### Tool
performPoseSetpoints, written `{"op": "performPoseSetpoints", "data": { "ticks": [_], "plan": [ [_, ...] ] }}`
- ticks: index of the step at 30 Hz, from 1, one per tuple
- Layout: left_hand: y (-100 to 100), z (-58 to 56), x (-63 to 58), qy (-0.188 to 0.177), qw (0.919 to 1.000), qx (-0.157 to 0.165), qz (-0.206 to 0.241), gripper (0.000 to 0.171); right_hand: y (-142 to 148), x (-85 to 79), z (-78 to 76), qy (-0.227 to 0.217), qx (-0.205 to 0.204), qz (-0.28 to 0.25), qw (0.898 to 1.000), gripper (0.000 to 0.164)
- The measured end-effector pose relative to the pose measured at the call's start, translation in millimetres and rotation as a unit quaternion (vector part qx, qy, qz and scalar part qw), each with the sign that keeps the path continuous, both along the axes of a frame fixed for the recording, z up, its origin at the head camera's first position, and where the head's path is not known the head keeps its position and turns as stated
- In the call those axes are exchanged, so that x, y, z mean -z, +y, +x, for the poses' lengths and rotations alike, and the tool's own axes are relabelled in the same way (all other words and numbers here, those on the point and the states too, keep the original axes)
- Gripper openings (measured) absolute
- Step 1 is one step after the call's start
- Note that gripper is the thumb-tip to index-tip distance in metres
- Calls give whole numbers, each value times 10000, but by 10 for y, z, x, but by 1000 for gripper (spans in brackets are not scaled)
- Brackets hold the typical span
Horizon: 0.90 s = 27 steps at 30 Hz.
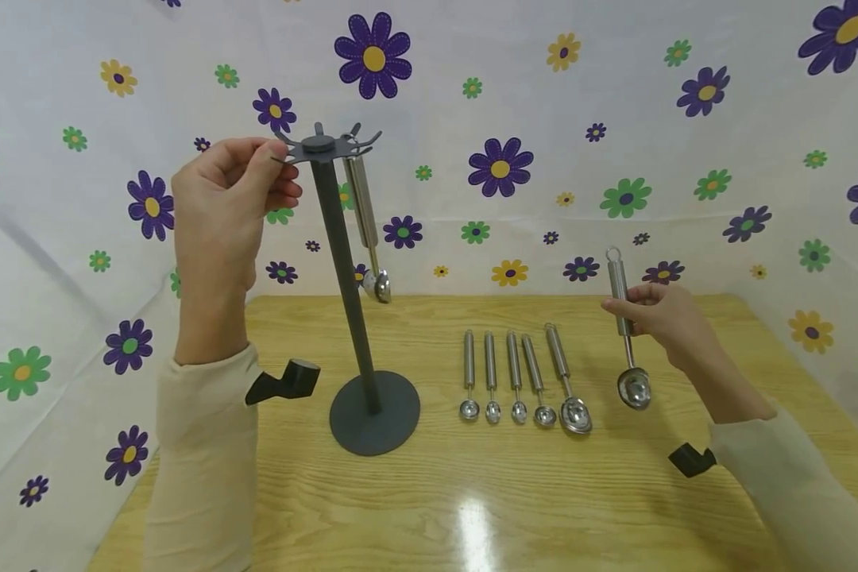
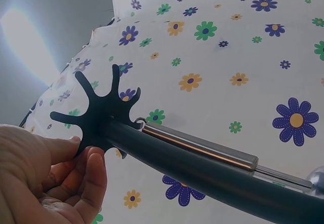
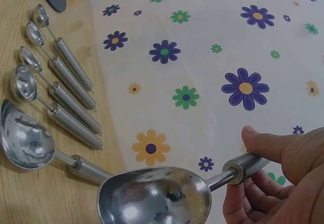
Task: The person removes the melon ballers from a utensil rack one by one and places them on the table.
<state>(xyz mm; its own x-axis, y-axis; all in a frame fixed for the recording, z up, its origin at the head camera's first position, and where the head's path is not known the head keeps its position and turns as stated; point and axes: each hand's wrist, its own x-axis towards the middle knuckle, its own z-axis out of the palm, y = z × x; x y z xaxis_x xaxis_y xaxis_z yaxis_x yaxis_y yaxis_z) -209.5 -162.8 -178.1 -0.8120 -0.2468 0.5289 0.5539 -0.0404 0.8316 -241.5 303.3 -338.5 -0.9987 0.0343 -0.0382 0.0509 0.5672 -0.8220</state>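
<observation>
My left hand (image 1: 225, 187) pinches one hook arm at the top of a dark grey utensil stand (image 1: 343, 270). The left wrist view shows thumb and fingers on that arm of the hooked top (image 2: 98, 110). From a hook on the stand's far side hangs a metal scoop (image 1: 361, 202) by its ring. Over the table at the right, my right hand (image 1: 661, 318) grips a large steel scoop (image 1: 618, 294) by its handle, bowl downward and ring up. In the right wrist view, the bowl of this scoop (image 3: 154, 196) fills the lower middle.
Several steel scoops of different sizes lie in a row on the wooden table (image 1: 429, 492), among them a large scoop (image 1: 575, 413) and a small scoop (image 1: 469, 409). The stand's round base (image 1: 400, 425) sits left of them. A flowered cloth (image 1: 429, 103) hangs behind.
</observation>
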Motion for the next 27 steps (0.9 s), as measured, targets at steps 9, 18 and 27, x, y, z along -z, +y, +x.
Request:
{"op": "performPoseSetpoints", "data": {
  "ticks": [9,18,27],
  "plan": [
    [11,17,-15,-39,10000,-44,-38,17,73,189,-32,-198,23,0,9998,65],
    [19,9,-13,-73,9999,-38,-61,15,24,359,-58,-319,-74,-159,9993,58],
    [11,-1,-2,-18,10000,-22,-7,15,-19,548,-104,-440,-133,-198,9987,60]
  ]
}}
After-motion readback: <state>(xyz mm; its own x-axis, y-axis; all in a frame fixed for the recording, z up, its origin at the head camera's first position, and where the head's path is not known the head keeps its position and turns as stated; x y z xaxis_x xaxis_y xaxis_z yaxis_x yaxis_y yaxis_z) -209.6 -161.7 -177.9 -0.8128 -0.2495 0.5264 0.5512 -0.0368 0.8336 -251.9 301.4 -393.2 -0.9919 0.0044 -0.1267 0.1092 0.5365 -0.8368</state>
